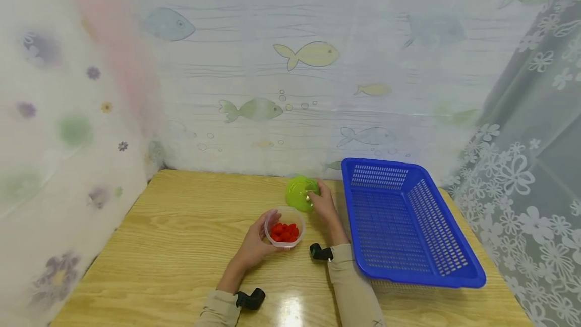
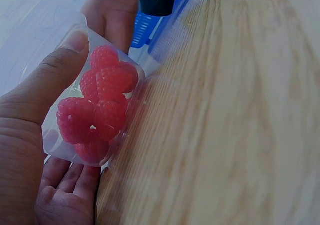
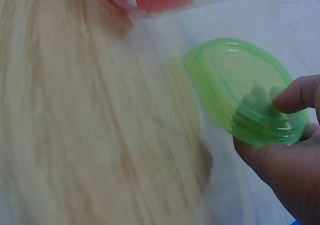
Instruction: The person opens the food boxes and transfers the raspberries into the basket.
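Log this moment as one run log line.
left hand: holds clear tub; tub: open, red berries inside; right hand: holds green lid, off tub; blue basket: at right

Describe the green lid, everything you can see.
The lid is lime-green, translucent, plastic-looking and glossy, rounded with a stepped rim. The right grip pinches its edge, partly showing through it. It is off the clear tub, beyond it in the head view and left of the blue basket. Table contact is unclear.
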Demonstrator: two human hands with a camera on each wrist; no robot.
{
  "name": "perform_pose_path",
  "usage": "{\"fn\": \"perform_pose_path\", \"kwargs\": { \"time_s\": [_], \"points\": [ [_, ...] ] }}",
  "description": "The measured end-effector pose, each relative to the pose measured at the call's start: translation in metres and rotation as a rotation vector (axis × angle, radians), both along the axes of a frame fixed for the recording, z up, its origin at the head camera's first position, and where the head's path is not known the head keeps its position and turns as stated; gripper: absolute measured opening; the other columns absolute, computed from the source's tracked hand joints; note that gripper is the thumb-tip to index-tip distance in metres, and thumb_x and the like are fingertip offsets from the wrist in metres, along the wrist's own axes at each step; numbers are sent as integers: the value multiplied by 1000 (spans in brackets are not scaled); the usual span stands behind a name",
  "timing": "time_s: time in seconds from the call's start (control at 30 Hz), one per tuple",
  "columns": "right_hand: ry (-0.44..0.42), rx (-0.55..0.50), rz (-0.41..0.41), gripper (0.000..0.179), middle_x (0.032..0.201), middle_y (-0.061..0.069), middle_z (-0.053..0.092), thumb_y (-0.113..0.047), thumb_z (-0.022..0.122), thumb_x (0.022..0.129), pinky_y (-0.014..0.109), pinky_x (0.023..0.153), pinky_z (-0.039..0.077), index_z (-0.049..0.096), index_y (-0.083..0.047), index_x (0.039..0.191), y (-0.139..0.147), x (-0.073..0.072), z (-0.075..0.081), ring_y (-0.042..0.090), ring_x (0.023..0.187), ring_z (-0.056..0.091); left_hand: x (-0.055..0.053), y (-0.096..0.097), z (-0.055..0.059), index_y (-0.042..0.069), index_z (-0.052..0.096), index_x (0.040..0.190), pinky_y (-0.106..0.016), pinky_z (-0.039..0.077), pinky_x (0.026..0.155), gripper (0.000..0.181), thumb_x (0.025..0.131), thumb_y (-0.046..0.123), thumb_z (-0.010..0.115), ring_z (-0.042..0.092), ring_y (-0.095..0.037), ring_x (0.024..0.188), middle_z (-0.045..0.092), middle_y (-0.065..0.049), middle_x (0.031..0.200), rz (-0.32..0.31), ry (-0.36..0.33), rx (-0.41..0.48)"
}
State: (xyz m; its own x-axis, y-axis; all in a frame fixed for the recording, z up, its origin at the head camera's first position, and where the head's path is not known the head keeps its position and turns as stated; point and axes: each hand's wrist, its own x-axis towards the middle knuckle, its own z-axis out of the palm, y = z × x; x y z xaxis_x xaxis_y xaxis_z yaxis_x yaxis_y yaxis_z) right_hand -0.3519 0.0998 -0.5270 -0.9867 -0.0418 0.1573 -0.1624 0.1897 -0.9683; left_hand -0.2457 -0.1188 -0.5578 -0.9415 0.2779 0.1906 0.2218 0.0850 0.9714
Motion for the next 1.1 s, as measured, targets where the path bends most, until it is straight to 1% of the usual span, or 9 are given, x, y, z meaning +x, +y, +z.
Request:
{"fn": "perform_pose_path", "kwargs": {
  "time_s": [0.1,0.2,0.33,0.37,0.47,0.57,0.67,0.73,1.1],
  "points": [
    [-29,43,18,30,118,22,60,5,55,97,28,81,49,57,9,126,2,0,-2,25,103,54,0,0,1,10,40,156,-35,33,122,98,73,5,92,44,-29,145,49,-13,154,2,-2,-7],
    [-28,73,58,30,121,26,61,4,56,99,35,88,52,57,11,128,2,2,2,31,108,57,1,0,1,11,39,156,-42,32,122,98,73,5,92,44,-30,145,49,-14,153,-2,5,-9],
    [-35,68,55,28,119,27,65,3,58,100,35,85,55,60,11,127,-2,-2,-3,30,104,62,0,0,2,12,40,156,-45,31,121,99,72,6,92,44,-30,144,50,-14,153,-1,6,-12],
    [-40,69,40,27,116,26,66,2,59,100,32,81,56,62,10,125,-2,-6,-9,27,100,63,0,0,2,12,40,156,-43,31,122,99,72,6,92,44,-29,144,50,-14,153,2,1,-15],
    [-83,84,-3,26,113,25,68,1,61,99,29,76,56,64,8,124,-4,-6,-10,25,95,64,0,0,3,13,41,155,-40,32,122,98,72,5,92,44,-28,144,51,-13,153,7,-9,-16],
    [-115,136,-32,36,123,28,65,-2,63,98,39,88,57,60,10,132,-4,-5,-9,32,107,63,1,1,3,13,41,155,-41,31,122,98,72,5,92,44,-28,145,51,-12,153,9,-15,-11],
    [-134,190,-57,46,135,29,58,-6,66,97,50,103,51,55,10,139,-4,-2,-7,38,123,56,1,2,2,13,41,155,-43,30,122,98,73,4,92,44,-29,145,51,-13,153,7,-16,-3],
    [-138,208,-69,49,138,28,57,-8,68,96,53,108,46,55,10,140,-3,-1,-6,40,128,53,1,2,1,12,40,155,-44,30,122,97,73,4,92,43,-29,145,50,-13,153,6,-15,-2],
    [-96,261,-83,44,131,24,62,-9,71,93,52,102,50,62,7,133,-4,-1,-2,39,120,58,1,1,1,14,40,156,-44,32,121,98,73,4,91,43,-29,145,49,-13,154,4,-11,-2]
  ]
}}
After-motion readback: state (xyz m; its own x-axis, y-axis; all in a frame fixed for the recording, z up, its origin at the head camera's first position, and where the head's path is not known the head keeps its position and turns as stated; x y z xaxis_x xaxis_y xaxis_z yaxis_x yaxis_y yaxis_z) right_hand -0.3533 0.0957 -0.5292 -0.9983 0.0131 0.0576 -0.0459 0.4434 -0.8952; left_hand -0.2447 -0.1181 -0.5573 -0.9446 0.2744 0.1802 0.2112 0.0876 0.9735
